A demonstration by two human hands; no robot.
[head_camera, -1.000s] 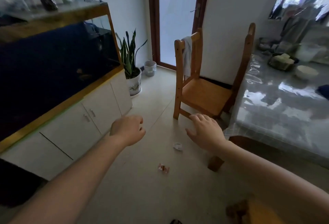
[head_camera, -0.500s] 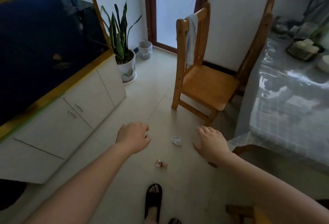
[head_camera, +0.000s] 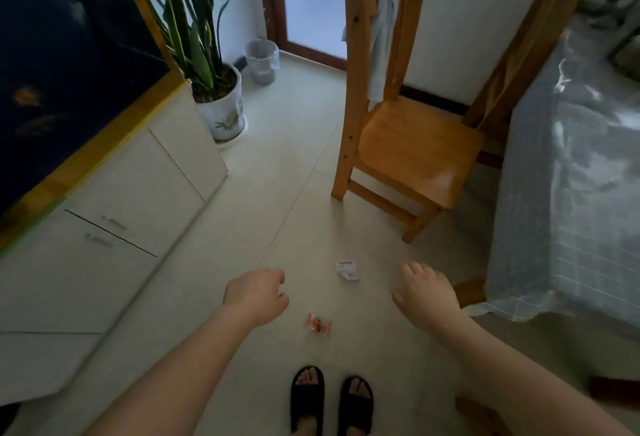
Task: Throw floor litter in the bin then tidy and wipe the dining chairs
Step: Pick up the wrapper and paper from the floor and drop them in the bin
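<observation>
Two bits of litter lie on the pale tile floor: a crumpled white wrapper (head_camera: 347, 269) and, nearer me, a small orange wrapper (head_camera: 318, 324). My left hand (head_camera: 255, 295) hovers above the floor left of the orange wrapper, fingers loosely curled and holding nothing. My right hand (head_camera: 425, 292) hangs right of the white wrapper, fingers relaxed and apart, also empty. A wooden dining chair (head_camera: 408, 139) stands ahead with a pale cloth (head_camera: 381, 30) draped over its backrest. A small lined bin (head_camera: 262, 61) sits far back by the door.
A white cabinet (head_camera: 114, 214) carrying a dark fish tank (head_camera: 59, 65) runs along the left. A potted plant (head_camera: 216, 103) stands beside it. The dining table (head_camera: 568, 200) with a plastic-covered cloth fills the right, a second chair's back behind it. My sandalled feet (head_camera: 330, 397) are below.
The view has tipped down and I have stepped closer; my feet now show. Both hands have dropped lower toward the floor litter, still empty.
</observation>
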